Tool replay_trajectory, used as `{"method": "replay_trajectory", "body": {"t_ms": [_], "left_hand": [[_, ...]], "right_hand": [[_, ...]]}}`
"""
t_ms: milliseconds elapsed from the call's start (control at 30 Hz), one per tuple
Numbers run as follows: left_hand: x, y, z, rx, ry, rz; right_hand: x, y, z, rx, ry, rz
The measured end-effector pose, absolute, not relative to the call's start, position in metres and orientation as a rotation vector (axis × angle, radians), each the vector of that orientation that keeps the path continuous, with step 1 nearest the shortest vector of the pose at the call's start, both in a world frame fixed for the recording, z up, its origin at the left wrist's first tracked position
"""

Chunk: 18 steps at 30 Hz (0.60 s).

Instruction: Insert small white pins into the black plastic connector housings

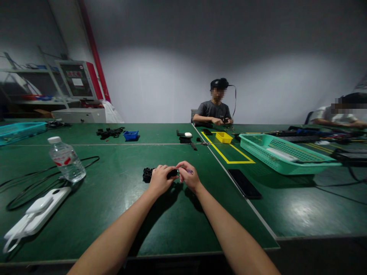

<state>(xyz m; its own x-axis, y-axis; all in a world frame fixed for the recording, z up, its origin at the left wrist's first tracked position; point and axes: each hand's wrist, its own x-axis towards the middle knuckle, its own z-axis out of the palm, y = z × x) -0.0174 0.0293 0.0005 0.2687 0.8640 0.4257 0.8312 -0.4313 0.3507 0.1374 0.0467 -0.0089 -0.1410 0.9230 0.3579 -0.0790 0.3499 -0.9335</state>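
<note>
My left hand (162,179) is closed round a small black part (172,174) above the middle of the green table. Its exact kind is hard to make out. Against the part's right end, my right hand (189,177) pinches a slim tool with a purple handle (189,172). Fingers cover most of this tool, so its tip is not clear. Just left of my left hand lies a cluster of black parts (147,175), partly hidden behind that hand.
On the left stand a water bottle (67,160) and a white power strip (40,212) with cables. A phone (244,184) and a green basket (286,158) lie right. Farther back are blue (131,135) and yellow (224,137) bins. Two people sit across the table.
</note>
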Motion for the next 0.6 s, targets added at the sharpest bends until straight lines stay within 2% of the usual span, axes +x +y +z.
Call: {"method": "replay_trajectory", "body": {"t_ms": [600], "left_hand": [[-0.0152,0.0272,0.0025,2.459,1.654,0.861]], "right_hand": [[0.1405,0.0454,-0.0034,-0.82,-1.38,1.067]]}}
